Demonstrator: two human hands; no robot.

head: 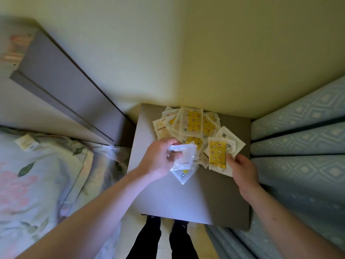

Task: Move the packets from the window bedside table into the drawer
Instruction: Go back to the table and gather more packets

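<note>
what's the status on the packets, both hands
Left hand grips a clear packet. Right hand pinches a yellow packet. Pile still on bedside table. Drawer not visible.

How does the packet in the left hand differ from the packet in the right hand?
The packet in the left hand looks mostly white and blurred; the packet in the right hand shows a clear yellow patterned panel. The left hand grips its packet near the top, above the bedside table; the right hand pinches its packet at the lower edge. Both are flat, pale-edged sachets.
</note>
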